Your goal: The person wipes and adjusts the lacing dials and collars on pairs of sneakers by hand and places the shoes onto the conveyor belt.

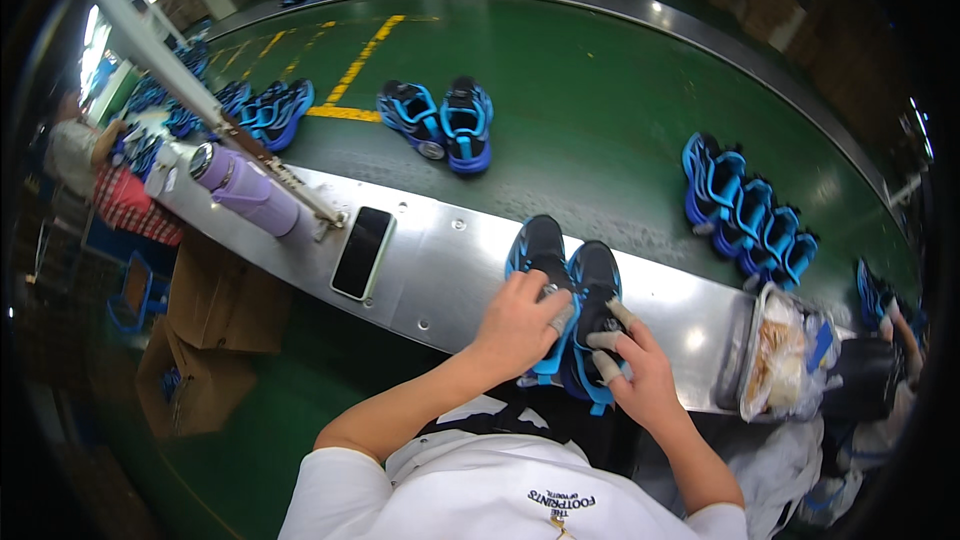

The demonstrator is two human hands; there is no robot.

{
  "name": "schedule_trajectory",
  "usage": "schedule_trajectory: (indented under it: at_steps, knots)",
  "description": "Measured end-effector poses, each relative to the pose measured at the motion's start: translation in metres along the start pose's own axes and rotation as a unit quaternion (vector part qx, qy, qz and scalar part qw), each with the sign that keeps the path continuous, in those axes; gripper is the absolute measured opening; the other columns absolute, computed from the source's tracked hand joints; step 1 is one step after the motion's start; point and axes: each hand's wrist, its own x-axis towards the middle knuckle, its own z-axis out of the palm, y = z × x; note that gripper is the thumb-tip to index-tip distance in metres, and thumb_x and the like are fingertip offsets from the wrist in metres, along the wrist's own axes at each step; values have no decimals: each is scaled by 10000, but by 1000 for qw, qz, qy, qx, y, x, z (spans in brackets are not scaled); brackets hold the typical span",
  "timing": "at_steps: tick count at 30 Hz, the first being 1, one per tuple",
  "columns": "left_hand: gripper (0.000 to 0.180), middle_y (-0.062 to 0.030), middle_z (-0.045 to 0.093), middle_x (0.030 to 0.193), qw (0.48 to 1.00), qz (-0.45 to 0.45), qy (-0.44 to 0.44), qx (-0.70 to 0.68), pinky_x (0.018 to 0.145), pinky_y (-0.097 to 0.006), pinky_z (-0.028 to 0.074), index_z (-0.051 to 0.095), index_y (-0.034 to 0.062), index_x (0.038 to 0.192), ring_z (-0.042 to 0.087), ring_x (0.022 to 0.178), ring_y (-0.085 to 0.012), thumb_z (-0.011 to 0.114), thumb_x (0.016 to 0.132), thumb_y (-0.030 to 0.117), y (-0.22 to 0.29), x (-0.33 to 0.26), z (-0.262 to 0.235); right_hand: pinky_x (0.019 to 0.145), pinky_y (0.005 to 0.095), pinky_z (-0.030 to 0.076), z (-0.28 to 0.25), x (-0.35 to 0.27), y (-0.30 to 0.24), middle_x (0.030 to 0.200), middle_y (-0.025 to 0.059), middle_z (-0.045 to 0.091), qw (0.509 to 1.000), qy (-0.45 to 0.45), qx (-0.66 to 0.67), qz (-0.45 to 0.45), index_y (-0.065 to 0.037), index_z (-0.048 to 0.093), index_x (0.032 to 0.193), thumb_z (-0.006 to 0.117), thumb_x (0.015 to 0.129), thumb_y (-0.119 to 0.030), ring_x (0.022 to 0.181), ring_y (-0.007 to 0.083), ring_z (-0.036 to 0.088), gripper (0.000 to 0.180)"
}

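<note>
A pair of black and blue sports shoes (567, 270) stands side by side on the metal ledge (450, 260) at the edge of a green conveyor belt (590, 110). My left hand (520, 325) rests over the heel of the left shoe, fingers curled onto it. My right hand (635, 365) touches the heel of the right shoe with taped fingertips spread. Whether either hand truly grips its shoe is hard to tell.
More blue shoe pairs sit on the belt: one (440, 120) at centre, a row (750, 210) at right, others (265, 105) at left. A phone (362, 252) and a purple bottle (245, 190) lie on the ledge. A plastic container (785, 355) stands at right. Cardboard boxes (205, 340) sit below.
</note>
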Motion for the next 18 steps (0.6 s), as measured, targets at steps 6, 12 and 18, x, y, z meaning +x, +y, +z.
schedule_trajectory:
  at_steps: [6, 12, 18]
  knots:
    - [260, -122, 527, 1034, 985, 102, 23, 137, 716, -372, 480, 655, 84, 959, 508, 911, -296, 635, 700, 98, 3, 0, 25, 980, 439, 462, 17, -5, 8, 1359, 254, 481, 961, -13, -254, -104, -67, 677, 1007, 716, 777, -69, 1192, 438, 519, 233]
    - [253, -132, 533, 1056, 990, 74, 30, 115, 745, -399, 479, 654, 66, 978, 504, 934, -307, 639, 728, 101, 6, 3, 21, 978, 405, 427, -33, 18, 2, 1188, 164, 624, 1000, -5, -10, 10, -99, 721, 1064, 710, 810, -148, 1136, 326, 543, 259]
    - [158, -94, 590, 940, 997, -26, 1, -72, 815, -407, 463, 652, 69, 945, 530, 913, -318, 668, 805, 141, -6, 24, 23, 869, 383, 475, -26, 22, 15, 1002, 134, 615, 994, -74, -73, -19, -147, 735, 1070, 707, 783, -57, 963, 306, 564, 301]
